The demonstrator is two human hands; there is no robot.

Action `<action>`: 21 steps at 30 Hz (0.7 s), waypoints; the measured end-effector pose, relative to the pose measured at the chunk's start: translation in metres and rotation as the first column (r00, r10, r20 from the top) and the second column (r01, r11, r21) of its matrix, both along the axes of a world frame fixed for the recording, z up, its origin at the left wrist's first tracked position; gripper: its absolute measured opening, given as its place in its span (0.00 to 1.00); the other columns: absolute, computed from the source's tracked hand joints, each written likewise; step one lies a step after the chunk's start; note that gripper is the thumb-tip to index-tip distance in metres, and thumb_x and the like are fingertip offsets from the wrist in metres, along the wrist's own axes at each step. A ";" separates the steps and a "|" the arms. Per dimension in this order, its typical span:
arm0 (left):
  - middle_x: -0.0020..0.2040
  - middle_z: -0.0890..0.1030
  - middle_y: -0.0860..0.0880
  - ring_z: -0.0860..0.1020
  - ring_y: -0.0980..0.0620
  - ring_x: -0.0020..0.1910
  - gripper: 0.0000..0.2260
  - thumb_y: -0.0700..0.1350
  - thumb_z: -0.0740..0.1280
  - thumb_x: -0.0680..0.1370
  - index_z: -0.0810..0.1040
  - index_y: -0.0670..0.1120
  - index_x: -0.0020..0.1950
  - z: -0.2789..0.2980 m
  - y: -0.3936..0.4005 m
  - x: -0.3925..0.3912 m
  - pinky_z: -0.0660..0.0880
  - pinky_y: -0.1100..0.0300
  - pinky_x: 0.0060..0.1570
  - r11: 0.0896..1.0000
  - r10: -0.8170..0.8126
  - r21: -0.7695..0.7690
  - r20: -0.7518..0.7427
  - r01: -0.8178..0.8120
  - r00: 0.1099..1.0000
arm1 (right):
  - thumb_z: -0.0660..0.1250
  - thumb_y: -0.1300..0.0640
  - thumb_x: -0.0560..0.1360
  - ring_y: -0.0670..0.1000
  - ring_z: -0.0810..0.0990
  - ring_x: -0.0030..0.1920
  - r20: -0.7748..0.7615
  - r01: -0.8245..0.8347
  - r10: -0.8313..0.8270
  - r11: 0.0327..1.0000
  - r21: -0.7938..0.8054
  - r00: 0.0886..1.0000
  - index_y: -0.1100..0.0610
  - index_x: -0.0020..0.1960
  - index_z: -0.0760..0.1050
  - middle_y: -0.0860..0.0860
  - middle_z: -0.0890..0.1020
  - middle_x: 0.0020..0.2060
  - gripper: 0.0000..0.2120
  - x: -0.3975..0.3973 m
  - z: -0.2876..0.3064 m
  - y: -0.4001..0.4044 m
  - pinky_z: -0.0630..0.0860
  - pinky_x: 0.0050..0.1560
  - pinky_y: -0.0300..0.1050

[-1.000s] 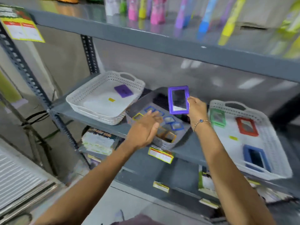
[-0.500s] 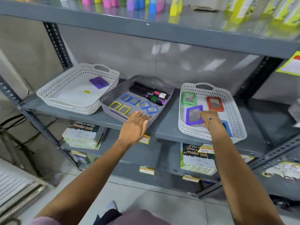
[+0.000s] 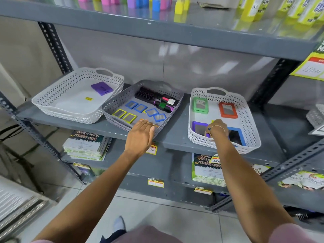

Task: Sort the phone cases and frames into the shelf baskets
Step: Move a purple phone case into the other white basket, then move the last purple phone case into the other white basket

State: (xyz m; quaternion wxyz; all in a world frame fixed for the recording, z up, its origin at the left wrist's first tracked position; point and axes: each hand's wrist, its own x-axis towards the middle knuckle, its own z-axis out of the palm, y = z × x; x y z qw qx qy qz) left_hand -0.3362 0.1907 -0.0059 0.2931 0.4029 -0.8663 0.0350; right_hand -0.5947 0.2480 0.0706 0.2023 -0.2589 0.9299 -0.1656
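Note:
Three baskets stand on the middle shelf. The right white basket (image 3: 249, 118) holds a green frame (image 3: 200, 104), a red frame (image 3: 228, 110), a blue frame (image 3: 235, 135) and a purple frame (image 3: 199, 128). My right hand (image 3: 216, 128) reaches into it and grips the purple frame's right edge low against the floor. The grey middle basket (image 3: 112, 109) holds several small blue frames (image 3: 140, 108) and two yellow frames (image 3: 124, 115). My left hand (image 3: 140, 135) rests with fingers apart on its front rim. The left white basket (image 3: 57, 95) holds one purple case (image 3: 102, 88).
Hairbrushes and combs (image 3: 157, 99) lie at the back of the grey basket. Coloured bottles (image 3: 157, 4) line the upper shelf. Stacks of booklets (image 3: 85, 144) lie on the lower shelf. Steel uprights (image 3: 54, 48) flank the bay; another basket's corner (image 3: 315, 116) shows far right.
My right hand carried the purple frame from above the grey basket rightward and down into the right white basket. My left hand stayed at the grey basket's front rim.

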 end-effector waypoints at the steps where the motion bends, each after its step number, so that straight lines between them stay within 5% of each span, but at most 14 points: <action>1: 0.50 0.84 0.41 0.80 0.42 0.55 0.19 0.44 0.52 0.82 0.82 0.37 0.53 0.000 0.000 0.000 0.65 0.53 0.66 1.000 -0.007 0.004 -0.005 0.007 1.000 | 0.66 0.63 0.74 0.60 0.79 0.60 -0.013 -0.007 0.007 1.000 0.010 1.000 0.64 0.57 0.78 0.61 0.81 0.58 0.13 0.000 0.000 -0.001 0.76 0.56 0.50; 10: 0.66 0.76 0.43 0.68 0.47 0.70 0.22 0.47 0.48 0.83 0.74 0.38 0.67 0.025 -0.006 0.021 0.54 0.58 0.74 0.973 -0.094 0.168 -0.324 0.155 0.941 | 0.64 0.61 0.75 0.62 0.80 0.56 -0.199 -0.107 0.091 0.992 -0.071 0.976 0.64 0.58 0.75 0.62 0.81 0.55 0.13 0.018 0.009 -0.026 0.76 0.52 0.48; 14: 0.64 0.77 0.42 0.69 0.46 0.69 0.21 0.46 0.49 0.83 0.75 0.37 0.66 0.048 -0.040 0.066 0.54 0.58 0.73 0.986 -0.008 0.154 -0.324 0.061 0.946 | 0.60 0.61 0.75 0.64 0.75 0.62 -0.298 -0.300 0.218 0.915 -0.268 0.929 0.65 0.63 0.71 0.66 0.77 0.60 0.17 0.069 0.029 -0.080 0.73 0.61 0.53; 21: 0.64 0.77 0.40 0.69 0.42 0.69 0.21 0.46 0.49 0.83 0.75 0.37 0.65 0.050 -0.110 0.186 0.51 0.60 0.72 0.954 0.266 0.191 -0.178 -0.232 0.947 | 0.62 0.61 0.74 0.62 0.77 0.61 -0.358 -0.651 0.545 0.662 -0.371 0.758 0.67 0.57 0.77 0.66 0.80 0.57 0.15 0.198 0.040 -0.186 0.71 0.61 0.49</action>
